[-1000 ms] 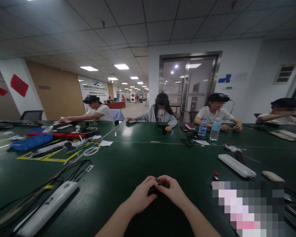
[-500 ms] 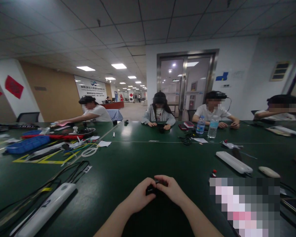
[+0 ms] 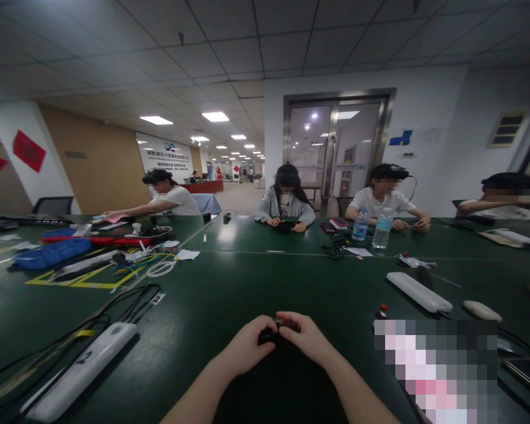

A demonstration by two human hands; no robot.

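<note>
Near the front middle of the dark green table (image 3: 229, 282), a small black object (image 3: 268, 334) sits between my two hands. My left hand (image 3: 249, 344) has its fingers and thumb wrapped round the object's left side. From the right, my right hand (image 3: 304, 334) closes its bent fingers on the object's other end. The fingertips of both hands nearly meet, and they hide much of the object, so its exact kind cannot be told.
White power strips lie at the left (image 3: 86, 368) and right (image 3: 418, 292), with cables near them. A blue tray (image 3: 53, 253) is at the far left. Two bottles (image 3: 382, 228) stand across the table, where several people sit. A pale mouse (image 3: 482, 310) lies right.
The view has shifted slightly. Both hands stay in nearly the same place on the black object, with my left hand tilted a little differently.
</note>
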